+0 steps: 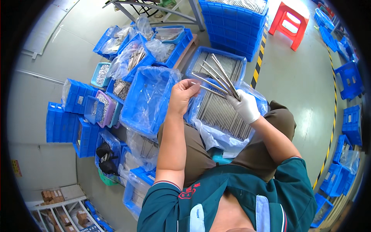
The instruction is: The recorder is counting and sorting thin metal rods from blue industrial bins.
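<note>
A fanned bundle of slim silvery metal rods (219, 72) is gripped at its lower end by my right hand (244, 106), which wears a white glove. My bare left hand (182, 96) is closed, with thumb and fingers pinching the tip of one rod that points left from the bundle. Both hands are above a blue bin (258, 96) lined with clear plastic, between my knees. Rows of similar metal rods (222, 116) lie side by side in it. Beyond it, a second blue bin (243, 63) holds more rods in rows.
A plastic-lined blue bin (133, 98) stands left of my left arm. Further left are stacked blue crates (62, 123) and small trays of metal parts (102, 75). A tall blue crate stack (234, 29) and a red stool (284, 21) stand ahead. Striped tape (259, 63) marks the floor.
</note>
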{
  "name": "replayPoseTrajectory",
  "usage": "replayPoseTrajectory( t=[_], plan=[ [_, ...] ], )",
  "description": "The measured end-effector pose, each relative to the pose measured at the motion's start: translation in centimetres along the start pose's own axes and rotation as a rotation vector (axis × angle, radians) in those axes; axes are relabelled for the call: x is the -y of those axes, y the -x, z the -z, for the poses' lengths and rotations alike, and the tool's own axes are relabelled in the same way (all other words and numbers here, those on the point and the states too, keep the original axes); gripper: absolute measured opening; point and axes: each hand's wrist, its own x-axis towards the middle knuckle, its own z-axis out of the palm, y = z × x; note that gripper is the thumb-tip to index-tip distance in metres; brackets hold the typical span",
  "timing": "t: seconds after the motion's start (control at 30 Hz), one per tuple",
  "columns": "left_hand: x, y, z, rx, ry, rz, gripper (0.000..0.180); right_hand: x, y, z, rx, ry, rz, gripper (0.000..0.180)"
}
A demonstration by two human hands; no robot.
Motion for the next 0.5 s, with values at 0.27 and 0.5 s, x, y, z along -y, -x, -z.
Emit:
replayPoseTrajectory(
  t=[0.27, 0.5],
  plan=[
    [-0.4, -0.5, 1.6, -0.147, 0.176, -0.051, 0.012, -0.3, 0.3, 0.4, 0.031, 0.076, 0.059, 0.022],
    [0.1, -0.5, 1.7, -0.091, 0.257, 0.000, 0.012, -0.2, 0.6, 0.3, 0.036, 0.070, 0.107, 0.022]
  ],
)
